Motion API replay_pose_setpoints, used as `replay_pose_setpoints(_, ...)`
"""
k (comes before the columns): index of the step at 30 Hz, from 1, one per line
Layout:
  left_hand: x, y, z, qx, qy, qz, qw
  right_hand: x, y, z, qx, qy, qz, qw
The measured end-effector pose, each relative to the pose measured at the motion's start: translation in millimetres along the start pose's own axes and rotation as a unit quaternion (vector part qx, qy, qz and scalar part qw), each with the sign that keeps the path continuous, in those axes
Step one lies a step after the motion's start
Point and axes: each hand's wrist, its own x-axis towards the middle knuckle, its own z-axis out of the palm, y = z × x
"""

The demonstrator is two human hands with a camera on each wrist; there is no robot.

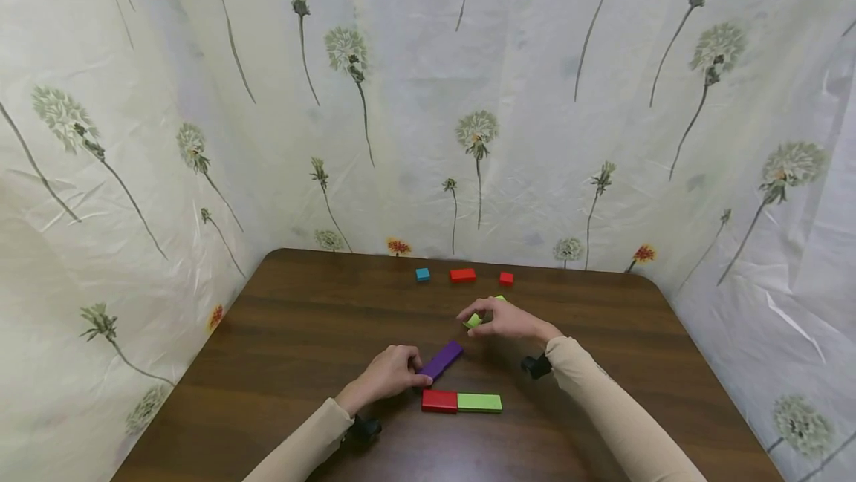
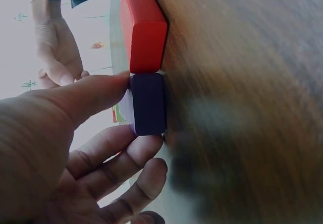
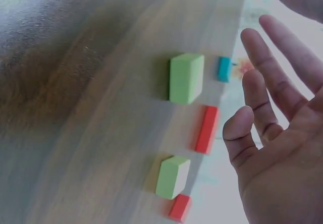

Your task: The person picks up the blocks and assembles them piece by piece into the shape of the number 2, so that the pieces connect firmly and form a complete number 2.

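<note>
L sleeve point(image 1: 297, 443), beige, nearest camera at near L, over dk wood tbl point(image 1: 294, 318); black wrist unit point(image 1: 365, 427) fitted. L hand point(image 1: 386, 373): thumb & fingers pinch near end of purple blk point(image 1: 446, 359). Purple blk is near tbl ctr, set diagonally, far end toward R; whether raised, cannot tell. Blue blk point(image 1: 423, 274), small, at far edge, L end of far row. Near red blk point(image 1: 439, 401) lies on near side of purple blk, just beside its pinched end; contact cannot be confirmed. Far red blk point(image 1: 463, 275), oblong, mid of far row. Near green blk point(image 1: 479, 402) abuts R end of near red blk, both in one line. Mid green blk point(image 3: 186, 77) is by R hand point(image 1: 507, 318), part hidden in head view; R wrist view shows it clear of fingers. R hand: fingers bent & spread, thumb apart, nil held. Second green blk point(image 3: 173, 177), to R of mid green blk, shows as a sliver beyond the hand in head view. Small red blk point(image 1: 506, 278), R end of far row. R sleeve point(image 1: 615, 408), beige, near R, w/ 2nd black unit point(image 1: 536, 366). Curtain point(image 1: 401, 96), pale, dandelion print, far side plus L & R.
</note>
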Motion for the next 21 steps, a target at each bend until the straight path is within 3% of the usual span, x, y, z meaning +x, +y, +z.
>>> replay_pose_setpoints(11,-0.8,0.8,-0.7,-0.001,0.002,-0.003,1.0,-14.5,1,-25,0.017,0.051,-0.003,0.9985)
replay_pose_setpoints(21,-2.6,2.3,-1.2,0.0,0.002,-0.005,1.0,-25.0,7,-34,0.014,0.077,0.023,0.9967)
